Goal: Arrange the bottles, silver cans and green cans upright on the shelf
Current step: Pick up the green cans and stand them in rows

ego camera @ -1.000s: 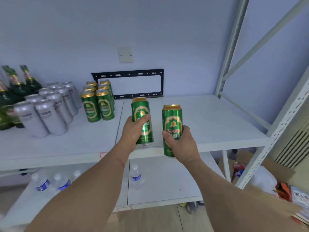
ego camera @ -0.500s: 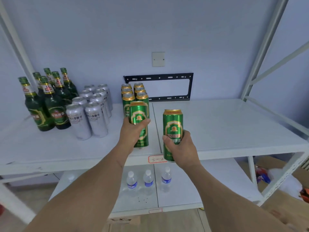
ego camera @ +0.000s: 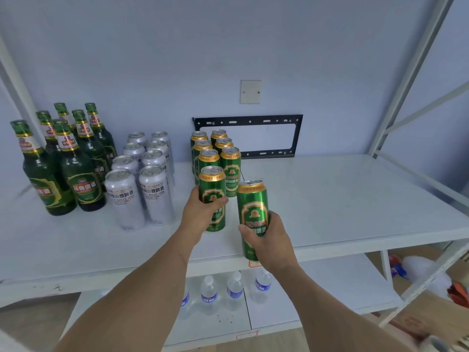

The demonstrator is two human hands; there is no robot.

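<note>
My left hand grips an upright green can right in front of the two rows of green cans standing on the white shelf. Whether its base touches the shelf I cannot tell. My right hand holds a second green can upright, out over the shelf's front edge. Several silver cans stand in two rows to the left of the green ones. Several green bottles stand upright at the far left.
A black metal bracket leans on the wall behind the green cans. Water bottles stand on the lower shelf. White shelf posts rise at the right. A cardboard box and clutter lie on the floor at the right.
Both hands have carried their cans forward and left, toward the green rows. The left can now sits just in front of the front left green can. My view has turned left, showing all the bottles.
</note>
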